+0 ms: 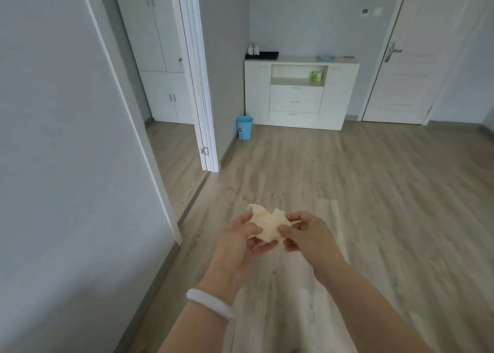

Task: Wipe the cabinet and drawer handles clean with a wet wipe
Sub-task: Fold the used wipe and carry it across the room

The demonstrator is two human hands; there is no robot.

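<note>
Grey walls (pixel 53 138), wood-look floor (pixel 347 192), white closed door (pixel 406 58) right, blue bin (pixel 244 127) by wall.

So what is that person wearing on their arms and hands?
Both forearms are bare, with no sleeves showing. The left wrist has a smooth, round white bangle on it. The left hand and right hand wear no gloves, and no rings can be made out on the fingers.
</note>
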